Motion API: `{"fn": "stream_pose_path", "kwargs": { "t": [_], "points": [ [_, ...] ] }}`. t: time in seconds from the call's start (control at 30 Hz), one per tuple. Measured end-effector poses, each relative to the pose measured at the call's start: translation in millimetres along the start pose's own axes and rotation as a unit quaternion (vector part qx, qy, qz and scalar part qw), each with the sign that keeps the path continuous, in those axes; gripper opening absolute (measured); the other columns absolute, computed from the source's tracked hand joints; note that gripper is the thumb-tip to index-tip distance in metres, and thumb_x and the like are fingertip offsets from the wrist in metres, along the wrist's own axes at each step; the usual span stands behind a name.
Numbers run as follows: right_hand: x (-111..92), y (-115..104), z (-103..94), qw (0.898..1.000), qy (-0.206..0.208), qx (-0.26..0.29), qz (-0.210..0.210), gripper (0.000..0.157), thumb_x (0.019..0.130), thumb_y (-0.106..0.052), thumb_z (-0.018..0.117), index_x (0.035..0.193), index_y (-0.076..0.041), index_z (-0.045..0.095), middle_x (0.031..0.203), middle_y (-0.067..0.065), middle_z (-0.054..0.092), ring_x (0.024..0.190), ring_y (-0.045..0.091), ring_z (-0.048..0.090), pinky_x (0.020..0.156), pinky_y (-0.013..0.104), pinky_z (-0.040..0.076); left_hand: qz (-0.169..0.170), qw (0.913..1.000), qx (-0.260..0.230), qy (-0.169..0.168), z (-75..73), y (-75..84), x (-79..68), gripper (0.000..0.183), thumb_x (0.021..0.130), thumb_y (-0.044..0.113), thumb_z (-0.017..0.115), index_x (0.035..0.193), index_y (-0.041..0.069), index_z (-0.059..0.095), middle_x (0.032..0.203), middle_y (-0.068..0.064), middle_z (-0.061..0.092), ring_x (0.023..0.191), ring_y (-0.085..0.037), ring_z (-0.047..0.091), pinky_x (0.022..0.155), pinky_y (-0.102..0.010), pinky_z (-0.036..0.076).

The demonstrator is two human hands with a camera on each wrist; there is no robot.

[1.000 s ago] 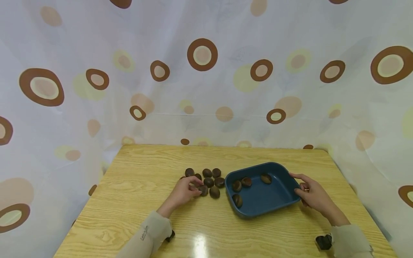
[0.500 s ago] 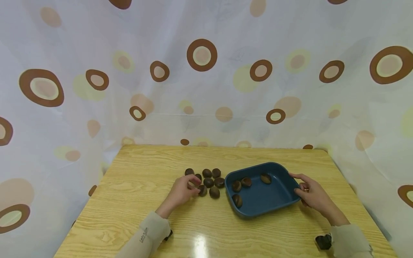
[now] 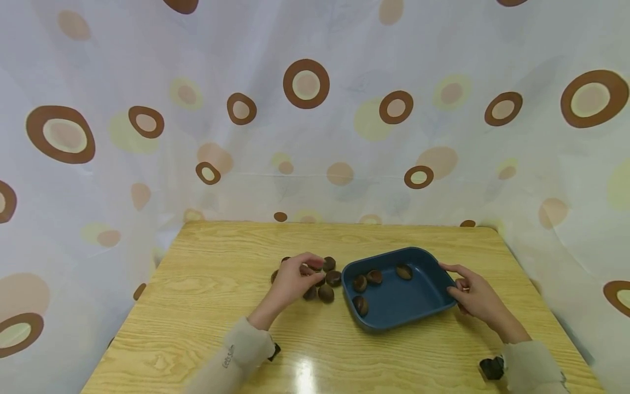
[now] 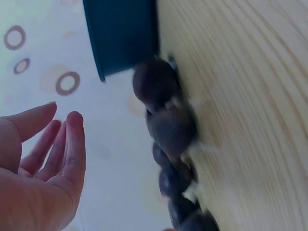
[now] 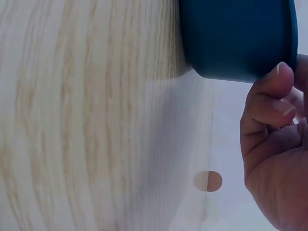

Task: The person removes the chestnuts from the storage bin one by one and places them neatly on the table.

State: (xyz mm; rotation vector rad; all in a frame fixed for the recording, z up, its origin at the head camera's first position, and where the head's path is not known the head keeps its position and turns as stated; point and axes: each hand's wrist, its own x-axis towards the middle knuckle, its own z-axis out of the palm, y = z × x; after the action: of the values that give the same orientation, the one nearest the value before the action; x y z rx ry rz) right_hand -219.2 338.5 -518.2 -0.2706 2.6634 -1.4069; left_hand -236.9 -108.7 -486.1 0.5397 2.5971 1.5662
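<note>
Above a cluster of brown chestnuts [image 3: 326,294] on the table hovers my left hand [image 3: 293,279], its thumb and fingers apart with nothing between them. The left wrist view shows this hand [image 4: 48,168] raised off the wood, beside a blurred row of chestnuts [image 4: 174,132]. Part of the cluster is hidden under the hand in the head view. Just right of it stands a dark blue rectangular tray [image 3: 408,298] with several chestnuts [image 3: 374,277] inside, mostly toward its left end. My right hand [image 3: 476,294] pinches the tray's right end at the rim.
The light wooden table [image 3: 206,306] ends at the back against a white curtain [image 3: 339,137] with brown and yellow circles, which also runs along both sides. Dark wrist devices [image 3: 492,368] sit under both sleeves.
My left hand has moved right and away from me, off the near chestnut it was touching and over the middle of the cluster. The right hand and the tray stay in place.
</note>
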Motion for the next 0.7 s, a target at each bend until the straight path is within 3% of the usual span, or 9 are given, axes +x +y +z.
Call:
{"fn": "stream_pose_path", "kwargs": {
  "t": [0.23,0.43,0.53,0.7],
  "points": [
    [-2.6,0.8,0.0,1.0,0.005,-0.011,0.005,0.055,0.106,-0.005,0.055,0.159,-0.012,0.041,0.062,0.001,0.043,0.04,0.012,0.04,0.038,0.029,0.04,0.031,0.9983,-0.037,-0.034,32.9,20.7,12.3,0.03,0.1,0.021,0.071,0.13,0.013,0.069,0.125,-0.01,0.071,0.101,-0.02,0.072,0.085,-0.032,0.06],
    [-7.4,-2.7,1.3,0.999,0.015,-0.049,0.008,0.055,0.104,-0.005,0.059,0.156,-0.013,0.044,0.059,0.003,0.049,0.039,0.015,0.046,0.038,0.031,0.042,0.032,0.9951,-0.064,-0.068,63.6,28.4,24.4,0.033,0.101,0.023,0.071,0.132,0.016,0.067,0.132,-0.01,0.067,0.104,-0.015,0.071,0.085,-0.027,0.059],
    [-7.9,-6.9,3.0,0.996,0.03,-0.079,-0.004,0.047,0.106,-0.011,0.059,0.152,-0.012,0.049,0.06,0.003,0.051,0.041,0.015,0.047,0.041,0.031,0.043,0.03,0.992,-0.084,-0.089,77.5,32.1,30.1,0.032,0.101,0.023,0.07,0.133,0.019,0.066,0.134,-0.009,0.067,0.105,-0.012,0.069,0.085,-0.024,0.059],
    [-6.3,-11.7,4.1,0.992,0.054,-0.113,-0.01,0.04,0.107,-0.019,0.059,0.145,-0.008,0.054,0.057,0.002,0.052,0.042,0.019,0.051,0.042,0.031,0.042,0.007,0.9833,-0.141,-0.115,100.6,45.0,43.8,0.034,0.101,0.022,0.07,0.135,0.019,0.065,0.133,-0.007,0.066,0.106,-0.016,0.07,0.089,-0.03,0.06]
  ]
}}
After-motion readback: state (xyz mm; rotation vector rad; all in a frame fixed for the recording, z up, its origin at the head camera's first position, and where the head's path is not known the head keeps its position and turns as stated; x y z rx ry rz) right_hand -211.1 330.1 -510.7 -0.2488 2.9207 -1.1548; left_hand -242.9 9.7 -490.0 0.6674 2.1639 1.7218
